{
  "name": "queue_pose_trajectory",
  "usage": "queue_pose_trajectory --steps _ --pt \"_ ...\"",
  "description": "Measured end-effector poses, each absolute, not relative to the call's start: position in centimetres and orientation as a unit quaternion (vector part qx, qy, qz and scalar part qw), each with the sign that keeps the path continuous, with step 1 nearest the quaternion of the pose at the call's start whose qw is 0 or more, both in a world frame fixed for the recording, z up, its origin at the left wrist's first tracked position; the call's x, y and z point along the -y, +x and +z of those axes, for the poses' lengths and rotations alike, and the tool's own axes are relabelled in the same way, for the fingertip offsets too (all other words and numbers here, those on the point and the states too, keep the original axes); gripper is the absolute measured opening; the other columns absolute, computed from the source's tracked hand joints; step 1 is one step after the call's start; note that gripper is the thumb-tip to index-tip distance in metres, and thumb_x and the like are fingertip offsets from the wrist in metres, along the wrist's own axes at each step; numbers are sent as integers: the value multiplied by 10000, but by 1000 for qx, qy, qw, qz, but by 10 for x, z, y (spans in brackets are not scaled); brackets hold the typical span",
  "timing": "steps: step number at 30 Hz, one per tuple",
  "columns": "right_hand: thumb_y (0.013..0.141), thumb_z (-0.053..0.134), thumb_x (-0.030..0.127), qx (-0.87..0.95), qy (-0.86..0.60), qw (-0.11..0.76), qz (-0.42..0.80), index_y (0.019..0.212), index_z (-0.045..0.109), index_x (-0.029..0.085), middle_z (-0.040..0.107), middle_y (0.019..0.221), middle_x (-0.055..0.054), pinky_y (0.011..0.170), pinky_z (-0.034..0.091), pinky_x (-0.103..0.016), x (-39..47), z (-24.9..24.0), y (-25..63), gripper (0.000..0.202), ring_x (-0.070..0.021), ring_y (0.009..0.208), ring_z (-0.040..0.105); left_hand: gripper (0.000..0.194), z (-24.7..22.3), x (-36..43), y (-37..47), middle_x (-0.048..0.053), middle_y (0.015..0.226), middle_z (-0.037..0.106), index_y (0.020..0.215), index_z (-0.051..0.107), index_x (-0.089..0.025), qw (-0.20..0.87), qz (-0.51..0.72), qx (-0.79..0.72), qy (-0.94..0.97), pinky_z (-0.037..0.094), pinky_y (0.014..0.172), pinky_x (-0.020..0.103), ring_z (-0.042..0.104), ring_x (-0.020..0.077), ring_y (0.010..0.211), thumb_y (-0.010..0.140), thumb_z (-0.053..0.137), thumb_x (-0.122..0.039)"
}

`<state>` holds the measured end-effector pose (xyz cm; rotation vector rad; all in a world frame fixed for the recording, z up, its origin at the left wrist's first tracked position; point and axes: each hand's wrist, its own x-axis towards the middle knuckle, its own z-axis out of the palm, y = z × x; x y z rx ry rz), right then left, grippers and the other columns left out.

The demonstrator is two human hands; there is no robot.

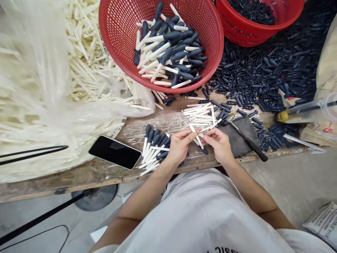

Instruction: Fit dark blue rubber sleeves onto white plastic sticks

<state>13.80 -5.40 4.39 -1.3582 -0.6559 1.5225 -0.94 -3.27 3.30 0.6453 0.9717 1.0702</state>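
Observation:
My left hand (180, 143), with a tan wrap on its thumb, pinches a flat white plastic stick (197, 137) with small holes near its end. Close against that stick, my right hand (219, 143) has its thumb and fingers pressed together; what lies between them is too small to make out. Beyond the hands lies a loose pile of white sticks (197, 114). One dark blue handle shell (204, 150) rests on the table below my fingers. Left of my left hand are several joined pieces (151, 147), white sticks with dark blue handles.
A red basket (113, 42) at the back holds more joined pieces. Dark handle shells (244, 77) heap at right, beneath another red basket (237, 31). White sticks (86, 70) fill a plastic sheet at left. A phone (116, 151) and a hammer (247, 140) on a grey pad (234, 137) flank my hands.

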Motion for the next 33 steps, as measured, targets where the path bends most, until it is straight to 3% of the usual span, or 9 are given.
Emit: queue_pose_trajectory --steps 4,9,12,22,33 --pt "592 877 368 213 -533 445 687 690 651 190 681 649 21 560 496 -237 58 46 151 304 -103 569 584 232 36 31 -8 85 924 761 793 813 -184 712 445 -429 334 517 880 345 672 229 920 670 850 -376" --pt "636 865 295 288 -555 515 586 821 713 218 708 779 19 682 509 -240 60 45 154 251 -107 701 614 251 35 32 -2 48 822 734 811 805 -167 721 441 -447 293 500 647 257 605 125 663 667 853 -367" --pt "681 839 285 335 -549 514 568 901 734 241 727 846 7 749 544 -278 62 46 152 248 -137 778 652 239 37 34 2 34 746 707 808 802 -160 730 437 -434 297 505 637 248 592 112 638 689 842 -363" --pt "793 760 279 378 -531 499 572 982 756 262 741 918 -6 768 598 -342 66 49 148 190 -176 773 709 203 44 35 5 26 746 684 789 796 -168 715 438 -434 331 524 607 245 595 109 624 716 822 -356" --pt "959 526 206 692 -546 378 282 1101 719 252 756 1003 -52 846 560 -331 74 48 157 245 -179 909 694 335 42 38 -3 23 601 680 670 722 -136 674 406 -480 388 531 547 247 625 128 523 781 751 -451"
